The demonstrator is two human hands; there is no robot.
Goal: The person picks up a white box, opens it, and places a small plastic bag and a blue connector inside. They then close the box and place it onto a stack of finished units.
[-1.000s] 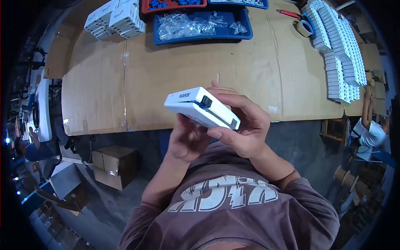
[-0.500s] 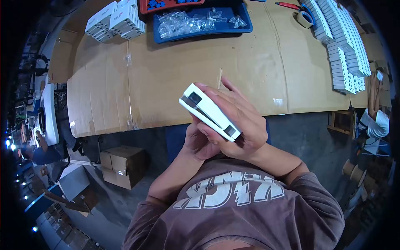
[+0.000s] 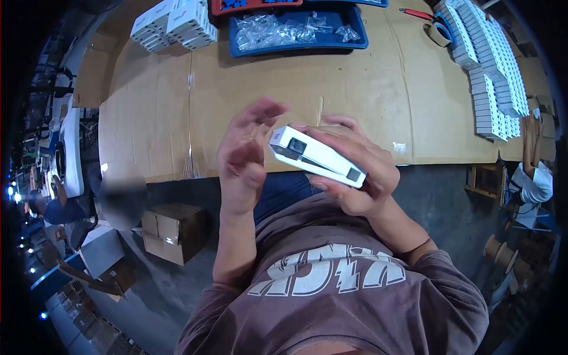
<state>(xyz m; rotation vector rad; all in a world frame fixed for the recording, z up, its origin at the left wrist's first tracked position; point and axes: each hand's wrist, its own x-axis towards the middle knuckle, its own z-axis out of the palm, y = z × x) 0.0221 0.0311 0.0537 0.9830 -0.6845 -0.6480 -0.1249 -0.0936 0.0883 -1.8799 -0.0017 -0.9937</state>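
A slim white box-shaped piece (image 3: 322, 158), with a dark square opening near one end, a long slit and a grey patch at the other end, is held in my right hand (image 3: 370, 168). It is tilted over the front edge of the table, its fingers and thumb along its long sides. Just left of the piece, my left hand (image 3: 242, 157) is raised with fingers apart and curled a little, holding nothing. What kind of device the piece is cannot be made out.
The table is covered with cardboard (image 3: 272, 89). At the back stand a blue tray (image 3: 296, 49) of clear plastic bits, a red tray (image 3: 254, 6) and white boxes (image 3: 189, 23). Stacked white units (image 3: 491, 65) and tape (image 3: 439, 34) are at right. A co-worker (image 3: 532, 177) sits beyond.
My left hand has come off the white piece and moved up and left, its fingers opening. My right hand has shifted slightly right with the piece, which now lies flatter.
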